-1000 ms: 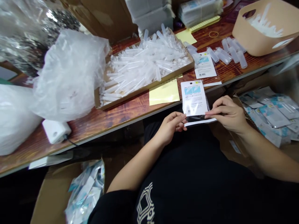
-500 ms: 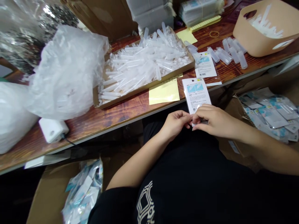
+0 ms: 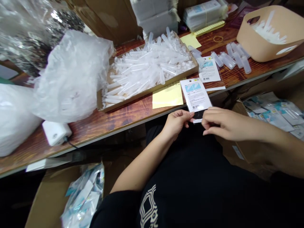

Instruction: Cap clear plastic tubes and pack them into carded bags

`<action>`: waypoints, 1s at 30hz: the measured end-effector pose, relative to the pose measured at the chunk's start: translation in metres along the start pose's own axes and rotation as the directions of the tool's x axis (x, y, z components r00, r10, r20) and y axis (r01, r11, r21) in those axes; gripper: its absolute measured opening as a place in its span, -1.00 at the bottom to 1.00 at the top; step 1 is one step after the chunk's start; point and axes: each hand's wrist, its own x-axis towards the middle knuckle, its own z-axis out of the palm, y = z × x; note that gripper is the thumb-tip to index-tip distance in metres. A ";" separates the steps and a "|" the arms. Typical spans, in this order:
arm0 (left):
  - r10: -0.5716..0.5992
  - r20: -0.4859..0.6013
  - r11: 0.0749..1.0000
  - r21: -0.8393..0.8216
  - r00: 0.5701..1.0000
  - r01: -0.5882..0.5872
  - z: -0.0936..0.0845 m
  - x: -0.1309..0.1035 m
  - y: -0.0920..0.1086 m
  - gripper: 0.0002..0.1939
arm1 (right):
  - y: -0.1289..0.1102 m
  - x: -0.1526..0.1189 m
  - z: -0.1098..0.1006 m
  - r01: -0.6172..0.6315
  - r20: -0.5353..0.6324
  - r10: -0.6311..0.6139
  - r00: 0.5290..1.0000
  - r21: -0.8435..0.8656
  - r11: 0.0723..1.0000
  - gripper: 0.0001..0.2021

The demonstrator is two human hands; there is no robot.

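Observation:
A clear plastic packet with a printed white-and-blue card inside lies at the table's front edge, its lower end overhanging. My left hand pinches the left corner of that end between thumb and fingers. A short white strip shows along the packet's lower edge, beside the left fingertips. My right hand is closed with its fingers curled, close to the packet's lower right corner. Whatever lies within its fingers is hidden. Farther back, a second carded packet lies on the table.
A shallow cardboard tray heaped with translucent tubes is at left centre. Several loose clear caps lie before a beige basket. Yellow paper is beside the tray. Boxes of finished-looking packets stand below the table.
My right hand has moved a little to the right, away from my left fingers, uncovering the packet's lower end and white strip. The packet has shifted slightly left.

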 end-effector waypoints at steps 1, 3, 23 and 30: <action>-0.008 -0.003 1.000 -0.007 1.000 0.008 -0.002 0.001 0.000 -0.72 | -0.002 -0.001 -0.009 0.004 -0.051 -0.003 0.999 0.013 1.000 -0.82; -0.009 0.012 1.000 -0.014 1.000 0.009 -0.004 0.002 0.001 -0.73 | -0.005 -0.001 -0.022 -0.007 -0.167 0.007 0.986 -0.003 1.000 -0.85; 0.034 0.024 0.998 -0.053 0.999 -0.033 0.004 -0.001 0.009 -0.86 | 0.015 0.035 0.013 -0.083 -0.007 0.082 0.997 -0.071 0.994 -0.89; -0.037 -0.048 0.997 -0.066 0.998 0.034 -0.008 0.003 0.010 -0.78 | 0.017 -0.007 -0.049 0.049 -0.143 -0.055 0.988 -0.048 0.998 -0.76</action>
